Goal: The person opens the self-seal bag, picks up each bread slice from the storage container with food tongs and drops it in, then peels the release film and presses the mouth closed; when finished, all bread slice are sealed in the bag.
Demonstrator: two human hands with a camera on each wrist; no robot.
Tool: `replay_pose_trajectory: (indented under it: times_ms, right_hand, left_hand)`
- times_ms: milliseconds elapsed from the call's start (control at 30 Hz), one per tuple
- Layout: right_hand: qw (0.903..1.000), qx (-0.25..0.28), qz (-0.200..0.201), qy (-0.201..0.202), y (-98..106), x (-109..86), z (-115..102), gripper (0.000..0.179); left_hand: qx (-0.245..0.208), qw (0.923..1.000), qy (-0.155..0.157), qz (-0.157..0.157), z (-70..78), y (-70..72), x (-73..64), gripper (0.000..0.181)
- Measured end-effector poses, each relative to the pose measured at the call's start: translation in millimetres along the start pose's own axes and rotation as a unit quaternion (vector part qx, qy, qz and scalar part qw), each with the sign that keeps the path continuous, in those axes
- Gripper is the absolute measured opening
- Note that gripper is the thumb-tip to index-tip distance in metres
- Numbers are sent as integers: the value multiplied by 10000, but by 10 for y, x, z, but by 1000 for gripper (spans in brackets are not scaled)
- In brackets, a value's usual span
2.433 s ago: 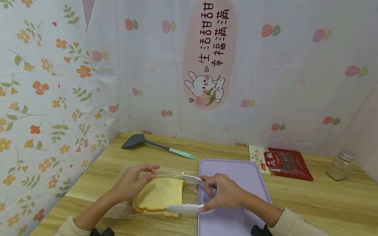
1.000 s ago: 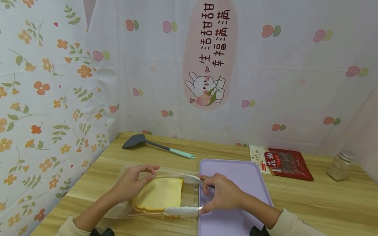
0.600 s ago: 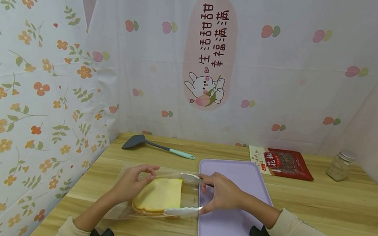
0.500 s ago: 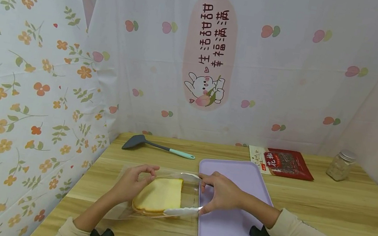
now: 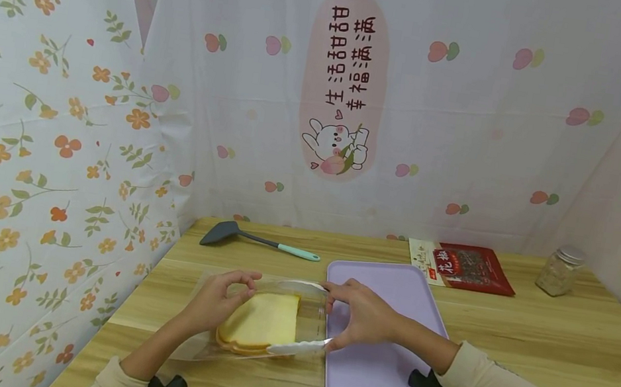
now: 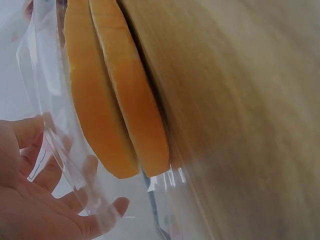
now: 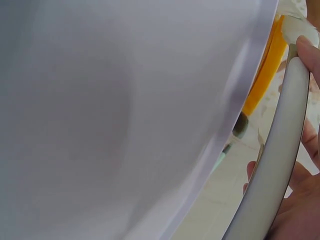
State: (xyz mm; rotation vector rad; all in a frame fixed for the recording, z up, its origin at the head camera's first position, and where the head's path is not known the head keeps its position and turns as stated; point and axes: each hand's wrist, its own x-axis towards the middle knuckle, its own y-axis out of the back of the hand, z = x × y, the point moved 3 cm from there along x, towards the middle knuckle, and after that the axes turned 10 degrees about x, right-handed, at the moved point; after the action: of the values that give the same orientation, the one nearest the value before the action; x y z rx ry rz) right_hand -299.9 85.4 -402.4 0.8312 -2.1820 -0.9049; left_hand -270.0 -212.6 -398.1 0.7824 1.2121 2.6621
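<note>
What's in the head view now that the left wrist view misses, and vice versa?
Head only, as far as I can make out: purple tray, tongs, red packet, lidded jar, and the pale top face of the bread.

Left wrist only: the gap between the two slices' crusts, seen side-on, and some fingers of the left hand showing through clear film.

Both: left hand, bread, clear plastic bag, wooden table.
</note>
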Motion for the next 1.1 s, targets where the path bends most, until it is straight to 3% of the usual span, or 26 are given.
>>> replay_pose_trajectory:
  times_ms: [267,533,767,1100]
  right_hand:
    - [9994,335,104,46,-13,-10,-30,46]
    - [9989,410,174,133,-11,-69,-108,39]
    - [9989,429,187,77,7,-140,-146,39]
    - [9980,527,176,-310,6,-228,-49,40]
  left_hand:
    - [103,9999,-62,71,-14,8,-2,6]
    - [-131,9998,45,-107,-9,7,3,8]
    - [59,9999,106,-117,29,11,3,7]
    - [145,9996,145,-218,43,-3,6,8]
